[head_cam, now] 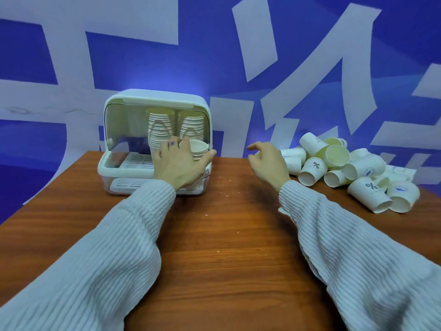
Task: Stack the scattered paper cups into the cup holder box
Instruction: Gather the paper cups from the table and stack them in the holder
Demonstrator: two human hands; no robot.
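Left hand [175, 163] is right at the mouth of the cup holder box [155, 99], fingers spread and fairly straight, laid against a short stack of cups [199, 149] at the near right of the opening. It looks like a steadying press, not a pinch, though the fingertips are partly hidden behind the stack. Right hand [268, 163] hovers above the table [226, 247], fingers loosely curled and holding nothing, angled toward the pile of loose cups [346, 168] on the far right.

Inside the box, two tall stacks [176, 127] stand side by side behind the short one, reaching almost to the raised lid. There's the first worry: those columns look full, so anything more has to go on the short stack, and a nudge from the left knuckles could lean a tall column over.

The short stack sits near the front lip of the box. Push it sideways too hard and, in my judgement, it tips out onto the table or jams against the side wall.

Over at the pile, cups lie on their sides, mouths facing every way, some resting on others. A careless grab could set them rolling off the right edge, or crush a thin paper rim so it won't nest.
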